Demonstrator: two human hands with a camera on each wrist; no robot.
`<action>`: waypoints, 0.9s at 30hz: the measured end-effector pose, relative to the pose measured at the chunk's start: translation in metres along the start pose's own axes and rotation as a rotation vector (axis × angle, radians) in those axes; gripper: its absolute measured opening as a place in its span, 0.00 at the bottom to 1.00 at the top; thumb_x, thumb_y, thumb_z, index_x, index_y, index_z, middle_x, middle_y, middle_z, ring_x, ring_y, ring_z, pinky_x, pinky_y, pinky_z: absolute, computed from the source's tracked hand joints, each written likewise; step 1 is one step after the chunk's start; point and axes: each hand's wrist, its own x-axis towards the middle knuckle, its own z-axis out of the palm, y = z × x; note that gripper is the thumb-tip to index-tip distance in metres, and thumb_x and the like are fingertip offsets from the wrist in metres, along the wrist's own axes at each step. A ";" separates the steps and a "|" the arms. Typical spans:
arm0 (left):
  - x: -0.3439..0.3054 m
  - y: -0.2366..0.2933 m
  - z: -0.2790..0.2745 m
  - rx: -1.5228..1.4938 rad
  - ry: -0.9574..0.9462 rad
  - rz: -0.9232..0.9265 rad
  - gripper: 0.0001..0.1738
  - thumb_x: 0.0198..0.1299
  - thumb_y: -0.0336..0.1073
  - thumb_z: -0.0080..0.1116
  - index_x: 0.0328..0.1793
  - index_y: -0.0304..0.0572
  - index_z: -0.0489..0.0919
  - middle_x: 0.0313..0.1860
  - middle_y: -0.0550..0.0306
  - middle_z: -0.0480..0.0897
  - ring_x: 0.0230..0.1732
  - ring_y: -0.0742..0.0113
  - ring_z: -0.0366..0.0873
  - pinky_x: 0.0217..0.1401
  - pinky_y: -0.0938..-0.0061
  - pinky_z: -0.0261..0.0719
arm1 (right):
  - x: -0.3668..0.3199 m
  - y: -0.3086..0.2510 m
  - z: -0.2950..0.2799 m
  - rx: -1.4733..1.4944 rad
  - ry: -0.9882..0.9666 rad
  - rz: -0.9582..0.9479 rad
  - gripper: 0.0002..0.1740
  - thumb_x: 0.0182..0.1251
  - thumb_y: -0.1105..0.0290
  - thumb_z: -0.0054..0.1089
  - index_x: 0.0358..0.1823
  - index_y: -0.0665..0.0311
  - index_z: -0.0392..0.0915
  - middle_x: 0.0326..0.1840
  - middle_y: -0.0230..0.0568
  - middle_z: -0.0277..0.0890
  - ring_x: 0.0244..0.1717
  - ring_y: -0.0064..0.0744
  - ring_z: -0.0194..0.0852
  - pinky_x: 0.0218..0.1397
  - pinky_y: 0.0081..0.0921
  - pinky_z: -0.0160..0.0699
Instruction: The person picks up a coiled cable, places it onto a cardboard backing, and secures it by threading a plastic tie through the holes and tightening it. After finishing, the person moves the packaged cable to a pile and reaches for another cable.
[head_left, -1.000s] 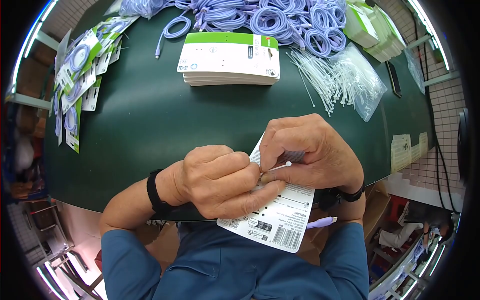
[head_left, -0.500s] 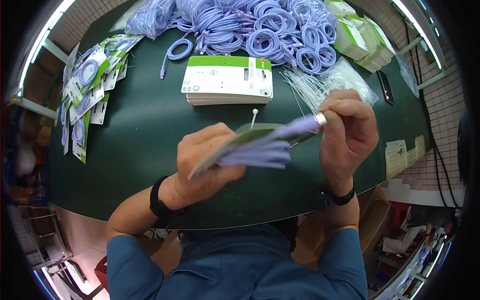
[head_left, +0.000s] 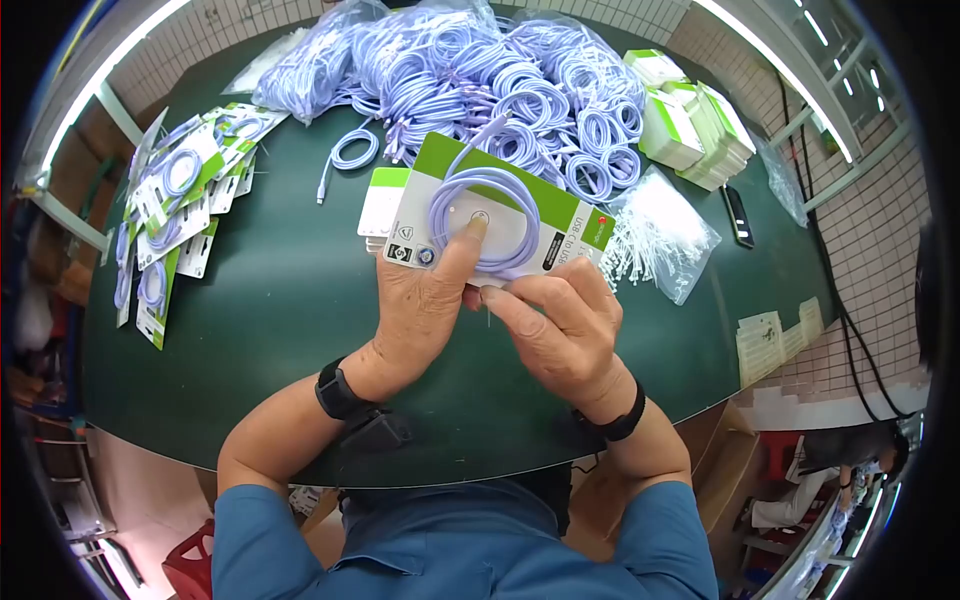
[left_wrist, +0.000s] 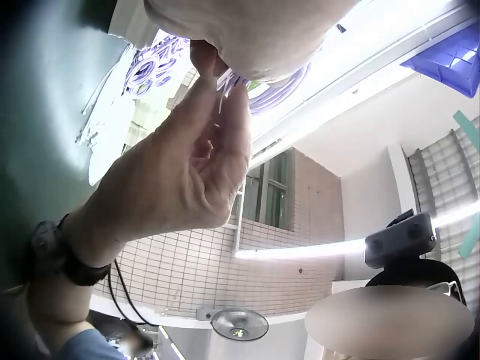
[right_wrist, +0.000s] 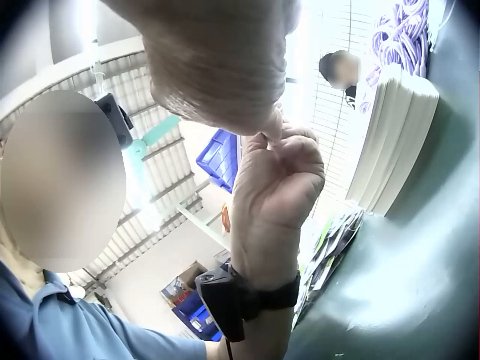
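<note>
Above the tabletop, the printed card is gripped at a slant by the left hand, its long axis falling rightward, title end to the right. At its lower edge a pinch is made by the right hand. Securing of the coiled cable appears in hand; the pinched thin strand, probably a tie, must seemingly next be drawn snug.

Smooth cardboard card, plastic cable, glossy plastic bag
</note>
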 end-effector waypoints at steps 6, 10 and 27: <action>-0.004 -0.005 -0.005 0.039 -0.031 -0.041 0.09 0.72 0.32 0.68 0.53 0.37 0.83 0.39 0.63 0.85 0.27 0.80 0.79 0.23 0.81 0.75 | -0.004 0.007 0.004 -0.061 -0.013 -0.042 0.18 0.50 0.72 0.77 0.45 0.61 0.89 0.38 0.30 0.82 0.31 0.31 0.74 0.33 0.30 0.71; -0.008 -0.011 -0.006 0.062 -0.059 0.027 0.10 0.72 0.33 0.68 0.54 0.37 0.84 0.41 0.64 0.87 0.33 0.79 0.81 0.31 0.79 0.79 | -0.008 0.002 0.007 -0.088 -0.024 -0.036 0.16 0.50 0.73 0.77 0.44 0.63 0.88 0.40 0.32 0.84 0.32 0.31 0.76 0.32 0.29 0.71; -0.015 -0.004 -0.014 0.124 -0.113 -0.062 0.13 0.73 0.34 0.69 0.58 0.35 0.86 0.43 0.62 0.89 0.42 0.78 0.85 0.43 0.78 0.83 | -0.005 -0.001 0.015 0.049 0.009 0.110 0.15 0.51 0.85 0.78 0.41 0.66 0.86 0.43 0.41 0.85 0.31 0.35 0.81 0.31 0.28 0.78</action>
